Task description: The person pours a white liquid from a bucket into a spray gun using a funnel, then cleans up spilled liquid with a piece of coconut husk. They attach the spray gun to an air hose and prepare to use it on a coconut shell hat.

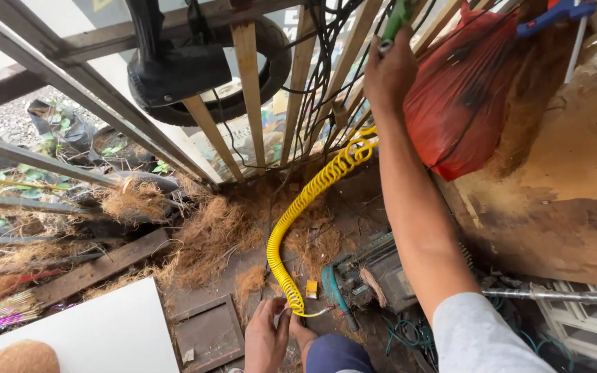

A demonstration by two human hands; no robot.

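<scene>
My right hand (390, 72) is raised to the wooden slat fence (249, 90) and is closed around a green-handled tool (399, 17) that points upward among black cables. A yellow coiled hose (298, 207) runs from just below that hand down to the floor. My left hand (267, 338) is low in the view, with its fingers pinching the bottom end of the hose. Beside that end sits a teal and grey machine (364, 276), partly hidden by my right forearm.
A red plastic bag (461, 90) hangs right of my raised hand, with a blue handle (561, 12) above it. A black tyre (209, 69) hangs on the fence. Brown fibre (209, 235) covers the floor. A white board (98, 331) lies lower left, a metal pipe (554, 295) lower right.
</scene>
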